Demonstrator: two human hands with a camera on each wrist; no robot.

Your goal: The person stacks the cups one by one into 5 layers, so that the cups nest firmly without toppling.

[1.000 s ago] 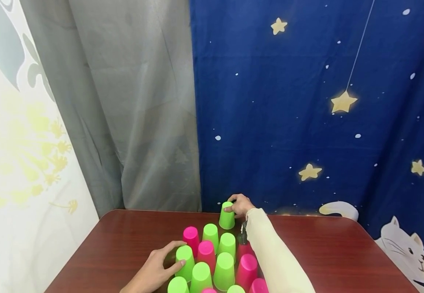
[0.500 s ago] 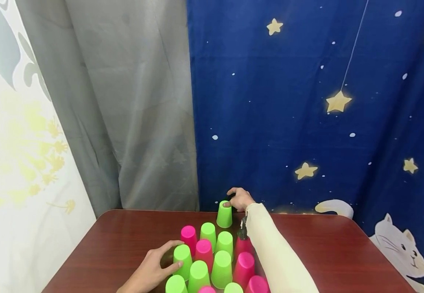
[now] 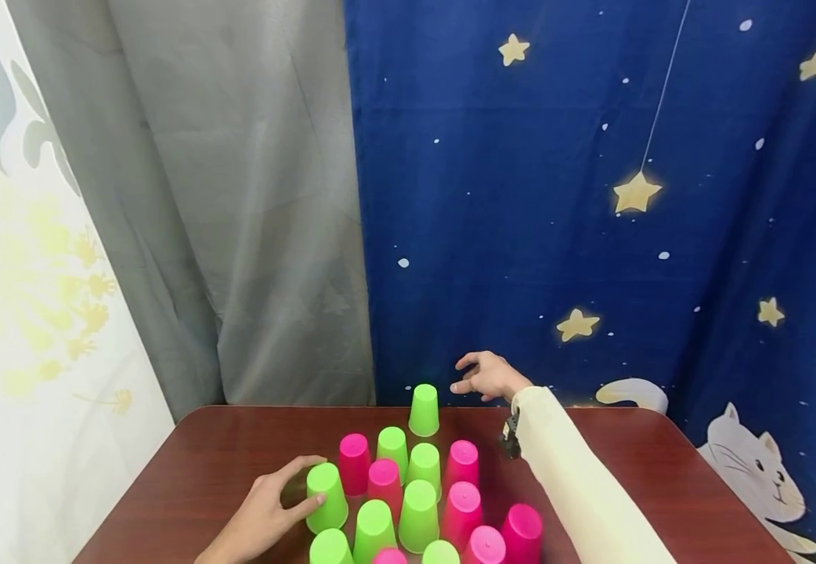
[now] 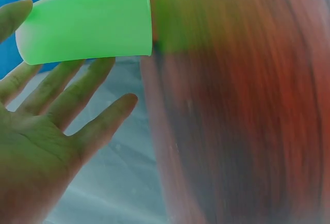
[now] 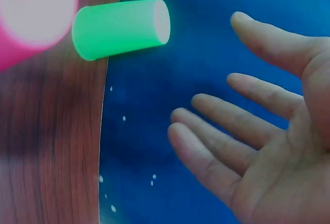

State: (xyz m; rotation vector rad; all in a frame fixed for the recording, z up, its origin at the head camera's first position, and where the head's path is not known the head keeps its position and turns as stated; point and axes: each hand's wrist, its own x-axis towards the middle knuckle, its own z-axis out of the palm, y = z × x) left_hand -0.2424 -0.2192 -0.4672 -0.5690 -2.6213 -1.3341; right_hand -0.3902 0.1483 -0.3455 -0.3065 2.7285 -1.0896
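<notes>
Behind a reddish-brown table (image 3: 239, 435) hang a grey curtain (image 3: 274, 204) and a blue curtain (image 3: 521, 204) with yellow stars (image 3: 637, 193).

A desk (image 3: 662, 486) with reddish-brown wood grain and rounded far corners carries upturned, tapered cups in bright green and pink. A lone green cup (image 3: 424, 411) stands near the far edge. Nearer, the others cluster, from a back-left pink cup (image 3: 355, 466) to a rightmost pink cup (image 3: 523, 535); the head view crops the nearest ones.
</notes>
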